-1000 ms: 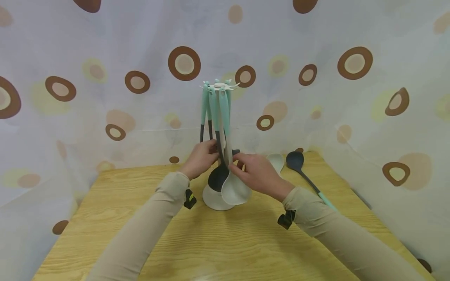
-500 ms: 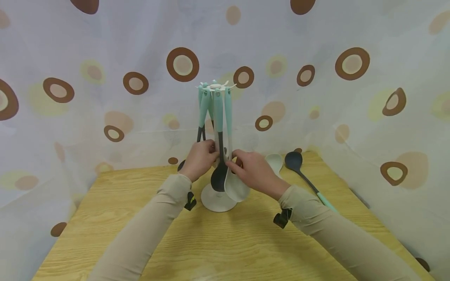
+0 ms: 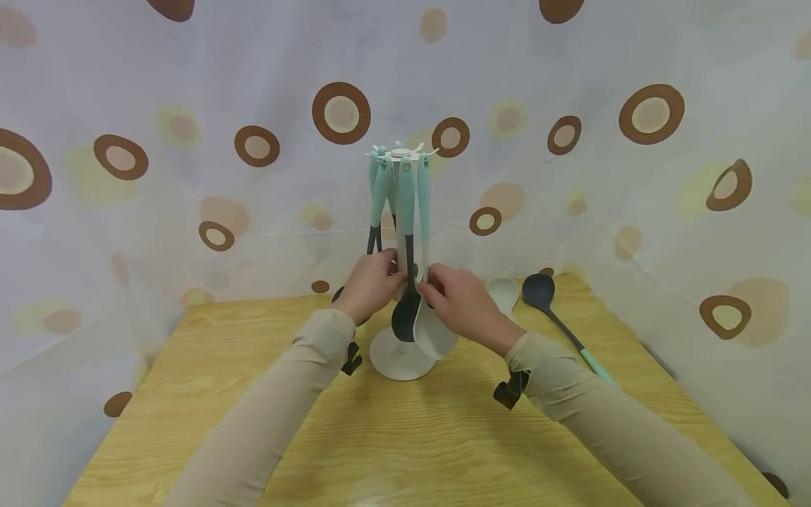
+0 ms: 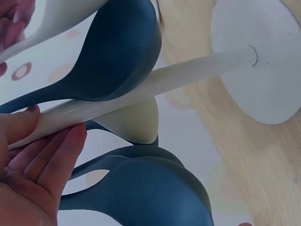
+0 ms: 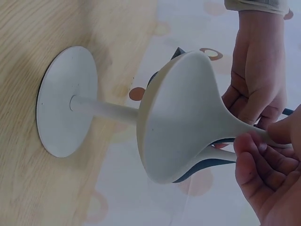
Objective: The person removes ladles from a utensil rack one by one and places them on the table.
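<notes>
A white rotating utensil stand [image 3: 401,358] stands on the table, with several mint-handled utensils hanging from its top hooks. My left hand [image 3: 372,285] holds the stand's white pole [image 4: 197,69] between thumb and fingers, partly behind the hanging tools. My right hand [image 3: 465,301] pinches the neck of a white ladle [image 5: 181,122], which hangs at the stand's right by its mint handle. Between the hands hangs a dark ladle [image 3: 405,318], touched by neither as far as I can see. More dark heads [image 4: 146,188] hang below my left hand in the left wrist view.
On the wooden table [image 3: 253,394], right of the stand, lie a dark ladle [image 3: 538,290] with a mint handle and a white-headed utensil [image 3: 503,292], partly hidden by my right hand. A curtain [image 3: 266,70] with brown rings hangs behind and along the sides.
The hanging utensils have turned about the pole: the white ladle's handle has swung rightward and the dark ladle has come to the front. Both hands keep their holds.
</notes>
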The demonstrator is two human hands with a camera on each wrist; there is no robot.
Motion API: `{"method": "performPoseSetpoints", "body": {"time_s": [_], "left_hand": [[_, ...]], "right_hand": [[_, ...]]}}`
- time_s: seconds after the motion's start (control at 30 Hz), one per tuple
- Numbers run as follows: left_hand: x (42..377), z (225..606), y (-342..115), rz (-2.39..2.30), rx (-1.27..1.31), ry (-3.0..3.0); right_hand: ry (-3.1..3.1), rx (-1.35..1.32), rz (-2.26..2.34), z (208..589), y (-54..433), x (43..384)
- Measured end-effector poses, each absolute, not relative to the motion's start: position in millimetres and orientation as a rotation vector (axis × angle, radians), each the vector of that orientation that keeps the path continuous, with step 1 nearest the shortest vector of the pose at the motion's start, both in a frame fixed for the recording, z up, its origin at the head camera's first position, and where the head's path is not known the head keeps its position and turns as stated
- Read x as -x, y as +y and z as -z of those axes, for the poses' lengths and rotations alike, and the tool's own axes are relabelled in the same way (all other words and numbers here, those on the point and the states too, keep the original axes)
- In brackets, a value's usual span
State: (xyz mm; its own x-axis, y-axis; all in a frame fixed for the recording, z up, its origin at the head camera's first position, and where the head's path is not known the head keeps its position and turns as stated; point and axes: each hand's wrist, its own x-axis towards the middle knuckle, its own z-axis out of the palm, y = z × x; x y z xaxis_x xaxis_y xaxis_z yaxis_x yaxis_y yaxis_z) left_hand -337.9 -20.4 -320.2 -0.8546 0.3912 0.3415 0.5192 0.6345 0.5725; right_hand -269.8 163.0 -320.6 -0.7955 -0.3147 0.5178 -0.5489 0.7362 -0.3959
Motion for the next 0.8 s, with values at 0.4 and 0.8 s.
{"method": "performPoseSetpoints", "body": {"time_s": [0.4,0.8], "left_hand": [[336,318,-18,1.013,0.723,-2.705],[335,316,-18,1.024,0.717,-2.74]], "right_hand": [[-2.507,-0.601,-0.766,306,186,272],[-2.59,-0.627,-0.613,320,226,278]]}}
